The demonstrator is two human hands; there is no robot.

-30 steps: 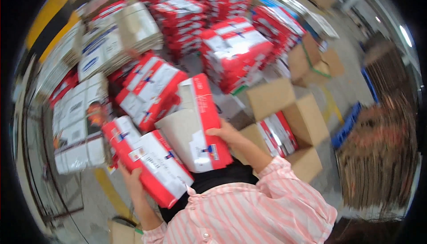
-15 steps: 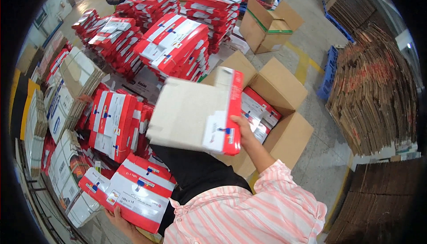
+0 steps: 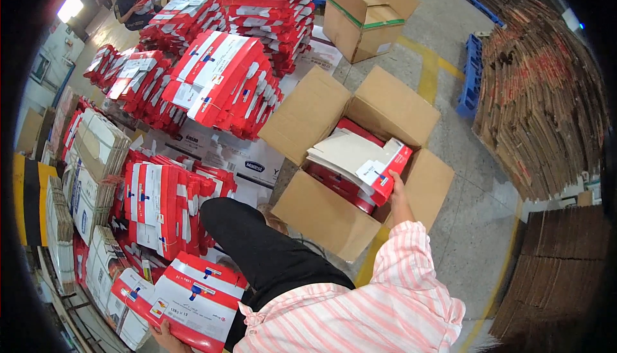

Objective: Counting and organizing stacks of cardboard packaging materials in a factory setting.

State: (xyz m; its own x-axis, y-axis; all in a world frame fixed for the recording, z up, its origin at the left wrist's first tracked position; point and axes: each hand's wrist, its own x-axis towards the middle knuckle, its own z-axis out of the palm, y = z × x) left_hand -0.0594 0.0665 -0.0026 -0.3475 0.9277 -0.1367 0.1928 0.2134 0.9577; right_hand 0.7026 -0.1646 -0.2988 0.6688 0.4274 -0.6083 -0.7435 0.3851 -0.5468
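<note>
Right hand [image 3: 397, 189]: closed on the near right corner of a bundle of flat red and white packs [image 3: 360, 163], gripped at its red end.
Bundle in the right hand: held inside the open cardboard box [image 3: 334, 215], resting on red packs already stacked there; its grey-white face is turned up, its long axis runs from upper left to lower right, and the red end points toward the person.
Left hand [image 3: 168, 340]: at the lower edge of the view, fingers curled under a second red and white bundle [image 3: 189, 298]; only part of the hand is seen.
Second bundle: tilted, printed face up, long axis running left to right, beside the black trouser leg [image 3: 270, 256].
Box edges: four flaps are folded outward; the near flap lies between the person and the opening.
Open room: bare concrete floor [image 3: 479, 215] is seen to the right of the box, up to a stack of flattened cartons [image 3: 540, 89].
Left side: crowded with piles of red and white bundles [image 3: 222, 80], touching one another.
Far side: another open cardboard box [image 3: 363, 18] stands well apart.
</note>
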